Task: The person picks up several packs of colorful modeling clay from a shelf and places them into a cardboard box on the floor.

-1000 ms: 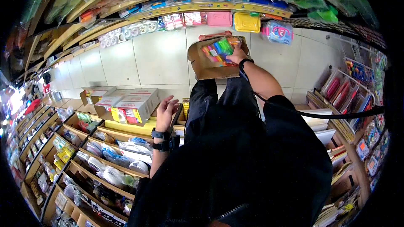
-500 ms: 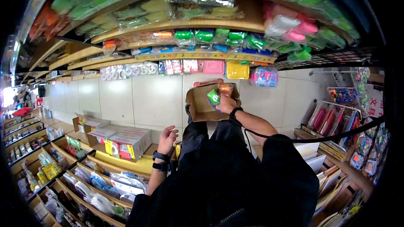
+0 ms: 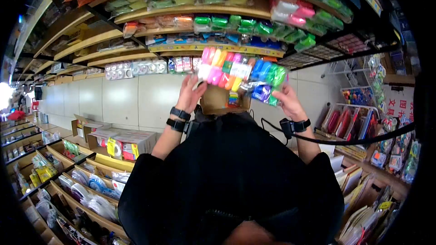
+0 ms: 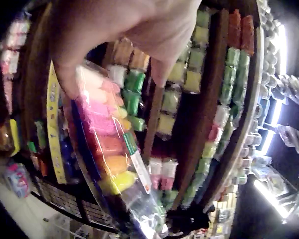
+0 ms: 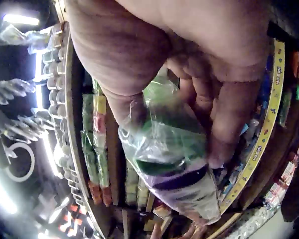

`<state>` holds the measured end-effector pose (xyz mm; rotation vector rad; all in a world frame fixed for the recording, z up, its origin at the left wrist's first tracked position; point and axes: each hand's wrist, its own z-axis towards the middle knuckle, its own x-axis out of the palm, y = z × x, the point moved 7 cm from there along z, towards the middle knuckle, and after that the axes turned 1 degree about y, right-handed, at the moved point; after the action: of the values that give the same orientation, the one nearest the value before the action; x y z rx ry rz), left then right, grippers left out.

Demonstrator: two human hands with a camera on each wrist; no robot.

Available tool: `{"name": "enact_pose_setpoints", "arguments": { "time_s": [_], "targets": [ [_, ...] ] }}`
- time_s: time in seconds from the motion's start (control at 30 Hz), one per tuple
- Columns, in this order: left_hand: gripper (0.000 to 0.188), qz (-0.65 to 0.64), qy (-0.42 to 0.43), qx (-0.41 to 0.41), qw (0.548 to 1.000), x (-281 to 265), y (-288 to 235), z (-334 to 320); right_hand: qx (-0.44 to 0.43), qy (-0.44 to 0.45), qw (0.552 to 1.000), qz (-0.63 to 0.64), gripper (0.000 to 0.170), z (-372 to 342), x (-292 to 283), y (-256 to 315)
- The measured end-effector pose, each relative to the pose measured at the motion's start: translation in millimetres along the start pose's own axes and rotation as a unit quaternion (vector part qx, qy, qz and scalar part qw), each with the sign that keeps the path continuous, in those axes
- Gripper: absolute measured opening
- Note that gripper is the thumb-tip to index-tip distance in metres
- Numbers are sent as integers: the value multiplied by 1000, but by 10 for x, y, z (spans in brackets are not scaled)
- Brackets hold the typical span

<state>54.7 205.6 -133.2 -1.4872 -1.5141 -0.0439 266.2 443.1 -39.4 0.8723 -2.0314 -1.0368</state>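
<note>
A clear plastic pack of multicoloured modelling clay (image 3: 225, 70) is held up in front of the lower shelves, spread wide with a white label on its face. My right hand (image 3: 293, 104) grips its green and purple end; in the right wrist view the thumb and fingers (image 5: 224, 129) pinch the crinkled wrap. At the pack's other end is my left hand (image 3: 190, 94). In the left wrist view its thumb and fingers are spread apart, one digit right at the pack's pale pink corner. Below the pack, a cardboard box (image 3: 212, 102) stands partly hidden, with a small colourful item (image 3: 233, 99) inside.
Shelves (image 3: 177, 14) of bagged goods rise ahead. White boxes (image 3: 147, 139) and divided bins (image 3: 97, 154) lie to the left. On the right stand a wire rack (image 3: 349, 124) and a black cable (image 3: 363, 138). Pale floor tiles (image 3: 154, 93) run between.
My right hand has lifted the clay pack up out of the cardboard box and turned it broadside. My left hand has moved up from beside the body to the pack's left end.
</note>
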Motion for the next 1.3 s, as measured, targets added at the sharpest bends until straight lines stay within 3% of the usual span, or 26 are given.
{"name": "enact_pose_setpoints", "arguments": {
  "time_s": [0.1, 0.17, 0.33, 0.4, 0.43, 0.47, 0.5, 0.53, 0.57, 0.6, 0.67, 0.7, 0.77, 0.87, 0.93, 0.97, 1.0, 1.07, 1.13, 1.2, 1.23, 1.27, 1.3],
  "targets": [
    [48, 5, -39, 20, 999, 258, -100, -71, -20, -6, 997, 70, 37, -86, -68, -66],
    [49, -117, 117, -110, 980, 530, 71, -106, -37, -11, 992, 123, 37, -159, -22, -49],
    [52, -9, 107, -134, 985, 785, 101, -211, -98, -12, 984, 148, 38, -222, 184, 148],
    [56, 23, 42, -102, 994, 835, -63, -339, -225, -40, 964, -138, 42, -323, 250, 450],
    [66, 20, 132, -76, 988, 960, -167, -393, -202, -52, 964, -165, 44, -347, 259, 482],
    [66, 22, 131, -71, 989, 983, -240, -408, -205, -48, 964, -164, 44, -370, 287, 582],
    [71, -55, 189, -75, 978, 1093, -327, -444, -275, -2, 914, -300, 42, -444, 451, 769],
    [76, -131, 245, -75, 958, 1194, -438, -482, -339, 45, 837, -427, 41, -519, 653, 917],
    [85, -125, 260, -56, 956, 1247, -529, -472, -424, 61, 750, -504, 40, -587, 876, 1083],
    [87, -148, 269, -32, 951, 1301, -602, -474, -428, 70, 749, -501, 40, -585, 953, 1132],
    [77, -180, 253, -8, 951, 1207, -626, -405, -529, 90, 599, -595, 42, -678, 1196, 1181],
    [77, -180, 250, -2, 951, 1180, -647, -410, -540, 90, 576, -607, 41, -685, 1229, 1190],
    [63, -124, 204, 38, 970, 1078, -706, -394, -548, 73, 577, -601, 40, -661, 1241, 1191],
    [54, -141, 184, 44, 972, 962, -742, -388, -552, 51, 578, -598, 40, -551, 1162, 1060],
    [53, -132, 169, 66, 974, 889, -790, -400, -530, 29, 621, -577, 43, -453, 1110, 957],
    [52, -119, 160, 83, 976, 855, -820, -405, -507, 50, 619, -598, 54, -403, 1090, 890],
    [52, -118, 159, 84, 976, 833, -836, -415, -508, 51, 618, -597, 54, -413, 1098, 888],
    [51, -124, 158, 83, 976, 806, -871, -428, -392, 83, 717, -571, 72, -302, 1013, 846],
    [49, -133, 170, 83, 973, 819, -897, -444, -366, 83, 736, -564, 82, -230, 867, 785],
    [48, -151, 164, 94, 970, 819, -912, -445, -194, 90, 920, -328, 79, -45, 528, 572],
    [48, -165, 163, 97, 968, 787, -891, -403, -186, 93, 953, -218, 49, 74, 353, 438],
    [48, -172, 165, 99, 966, 783, -871, -386, -187, 93, 952, -226, 49, 127, 237, 388],
    [47, -184, 158, 96, 965, 779, -845, -368, -131, 71, 966, -213, 31, 187, 131, 350]
  ]
}}
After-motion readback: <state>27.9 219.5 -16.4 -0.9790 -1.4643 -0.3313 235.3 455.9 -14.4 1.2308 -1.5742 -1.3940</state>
